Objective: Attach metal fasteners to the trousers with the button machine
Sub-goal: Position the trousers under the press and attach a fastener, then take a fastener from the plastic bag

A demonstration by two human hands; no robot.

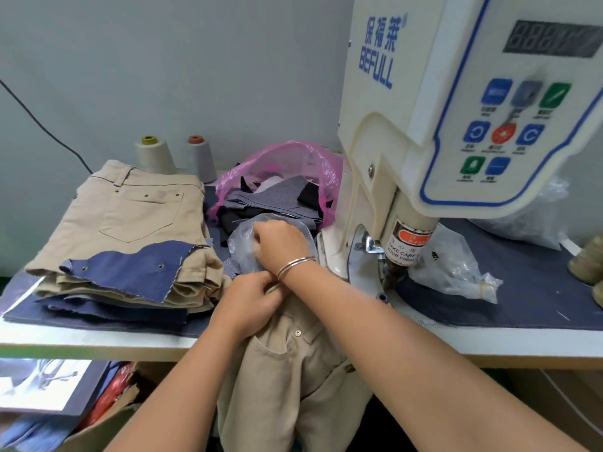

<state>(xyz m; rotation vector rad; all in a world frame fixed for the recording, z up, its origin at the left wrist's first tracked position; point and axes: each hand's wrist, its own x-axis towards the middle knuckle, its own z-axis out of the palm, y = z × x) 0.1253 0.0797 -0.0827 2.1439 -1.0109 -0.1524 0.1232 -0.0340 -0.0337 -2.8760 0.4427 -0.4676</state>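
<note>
At the left of the white-edged table (98, 340), a folded stack of tan trousers (130, 216) lay on dark blue cloth, its back pocket stitched to a point and dotted with small metal rivets; a ragged navy fabric scrap (130, 269) with two eyelets was draped over the stack's near edge. Behind it stood two thread cones (155, 156), one cream and one grey, smooth and tapered. Below the table edge, cardboard and red and blue cloth showed dimly. Toward the middle, a crinkled pink plastic bag (287, 158) held grey and black fabric offcuts. In front of it, the right hand (280, 244), a pair of thin metal bangles (295, 265) at its wrist, was curled with fingers dipped into a clear, filmy plastic bag (243, 246); what it pinched inside could not be seen. Just below, the left hand (251, 305) was closed around the bunched waistband of a tan pair of trousers (287, 370), which hung off the table's front edge with a metal button visible near a front pocket. To the right rose the cream button machine (440, 125), glossy and rounded, with a blue-outlined panel of coloured keys and a warning label above its dark punch. Another crumpled clear bag (456, 272) lay on the blue mat beside its base.
</note>
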